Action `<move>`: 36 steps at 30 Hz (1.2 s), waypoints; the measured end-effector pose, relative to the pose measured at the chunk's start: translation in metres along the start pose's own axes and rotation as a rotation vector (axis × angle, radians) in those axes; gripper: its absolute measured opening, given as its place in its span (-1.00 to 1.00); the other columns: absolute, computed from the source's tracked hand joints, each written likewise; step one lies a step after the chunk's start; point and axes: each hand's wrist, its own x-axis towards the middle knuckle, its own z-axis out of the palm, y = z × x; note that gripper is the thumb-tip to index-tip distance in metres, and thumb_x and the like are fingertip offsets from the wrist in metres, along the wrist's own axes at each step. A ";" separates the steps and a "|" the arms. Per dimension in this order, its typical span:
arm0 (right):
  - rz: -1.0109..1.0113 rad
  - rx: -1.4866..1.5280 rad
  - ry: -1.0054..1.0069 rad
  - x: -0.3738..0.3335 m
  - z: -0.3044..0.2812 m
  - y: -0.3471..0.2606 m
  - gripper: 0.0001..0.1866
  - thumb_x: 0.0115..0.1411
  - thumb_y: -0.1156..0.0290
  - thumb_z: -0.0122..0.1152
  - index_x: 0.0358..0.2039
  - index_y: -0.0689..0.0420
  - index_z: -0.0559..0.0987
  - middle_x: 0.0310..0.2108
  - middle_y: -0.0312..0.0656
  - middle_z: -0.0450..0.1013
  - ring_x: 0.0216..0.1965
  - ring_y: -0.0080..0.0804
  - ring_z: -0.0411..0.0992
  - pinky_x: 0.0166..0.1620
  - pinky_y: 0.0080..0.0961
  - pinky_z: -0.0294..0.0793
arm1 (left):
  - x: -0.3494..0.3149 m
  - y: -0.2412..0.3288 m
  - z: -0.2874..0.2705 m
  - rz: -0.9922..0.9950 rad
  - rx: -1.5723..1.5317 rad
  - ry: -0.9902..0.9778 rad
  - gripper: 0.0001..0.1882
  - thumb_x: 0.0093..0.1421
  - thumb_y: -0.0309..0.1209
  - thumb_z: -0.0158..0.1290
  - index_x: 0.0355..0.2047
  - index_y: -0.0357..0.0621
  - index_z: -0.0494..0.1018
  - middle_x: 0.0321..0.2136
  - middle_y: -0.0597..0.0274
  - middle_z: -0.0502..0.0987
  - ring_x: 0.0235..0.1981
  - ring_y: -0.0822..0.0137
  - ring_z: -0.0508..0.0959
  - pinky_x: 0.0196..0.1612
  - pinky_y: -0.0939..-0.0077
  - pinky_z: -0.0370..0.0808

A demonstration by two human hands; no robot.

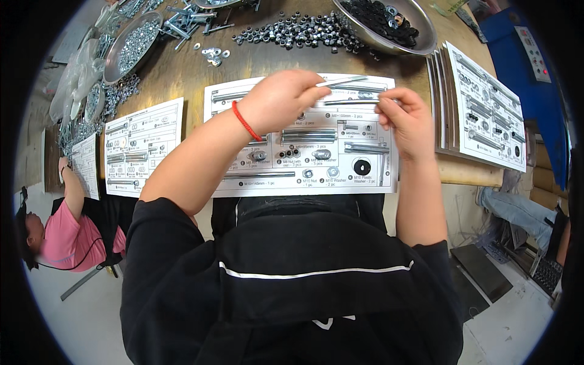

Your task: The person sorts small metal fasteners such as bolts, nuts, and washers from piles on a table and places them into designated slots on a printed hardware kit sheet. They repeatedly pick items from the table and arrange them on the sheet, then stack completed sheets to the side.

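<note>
A white hardware card [255, 185] lies before me, with long bolts, nuts and washers over its printed labels. My left hand [283, 100], a red cord bracelet at its wrist, reaches across the card's upper half. Its fingers are closed on a slim, flat, shiny metal piece [348, 80] pointing right. At the card's upper right, my right hand [404, 115] pinches a thin, dark-silver metal strip [350, 102] that points left toward the left fingertips. The exact kind of both pieces is unclear. A black plastic washer [362, 167] sits at the card's lower right.
Loose nuts [298, 31] spread over the wooden table [255, 61] beyond the card. A metal bowl [420, 27] holds black washers; another bowl [137, 48] holds small hardware. More cards [486, 109] stand stacked at right, another card [143, 149] at left. A person in pink [76, 240] works far left.
</note>
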 end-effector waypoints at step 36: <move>-0.521 -1.185 -0.009 0.006 -0.033 0.030 -0.87 -0.02 0.59 0.29 -0.39 0.17 0.62 -0.33 -0.19 0.51 -0.20 -0.18 0.43 -0.13 -0.35 0.43 | -0.019 -0.026 0.032 0.003 0.445 0.157 -0.88 0.11 -0.41 0.11 -0.34 -0.05 0.61 -0.40 0.24 0.57 -0.33 0.15 0.57 -0.26 0.29 0.52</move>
